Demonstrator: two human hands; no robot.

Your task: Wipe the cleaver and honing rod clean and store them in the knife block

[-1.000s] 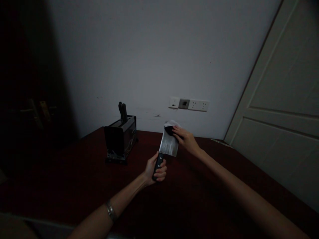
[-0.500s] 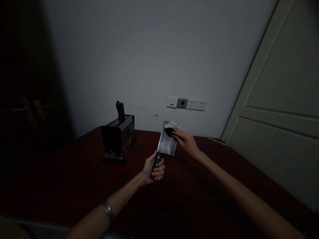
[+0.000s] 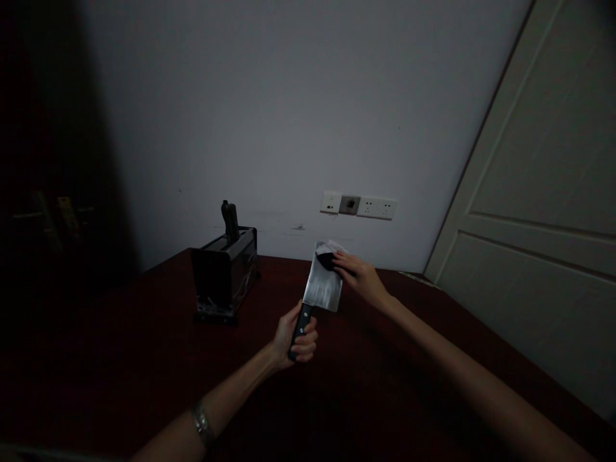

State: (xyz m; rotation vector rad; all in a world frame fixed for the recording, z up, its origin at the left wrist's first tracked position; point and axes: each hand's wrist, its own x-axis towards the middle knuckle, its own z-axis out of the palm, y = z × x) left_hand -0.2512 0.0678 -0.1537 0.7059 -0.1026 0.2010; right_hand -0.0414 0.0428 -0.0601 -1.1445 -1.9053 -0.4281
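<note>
My left hand (image 3: 294,335) is wrapped round the black riveted handle of a cleaver (image 3: 323,289). Its broad metal blade points up and away from me, held above the dark red table. My right hand (image 3: 359,276) presses a folded cloth (image 3: 327,258) against the upper part of the blade. The cloth looks white with a dark part, and it covers some of the blade's far end. The fingertips lie on the cloth near the blade's right edge.
A dark knife block (image 3: 225,273) with black handles sticking out stands at the left on the table (image 3: 158,359). Wall sockets (image 3: 376,207) sit low on the pale wall behind. A white panelled door (image 3: 534,212) rises at the right.
The cloth has shifted slightly along the upper blade under my right hand. The whole scene sits a little differently in view, and both hands keep their hold.
</note>
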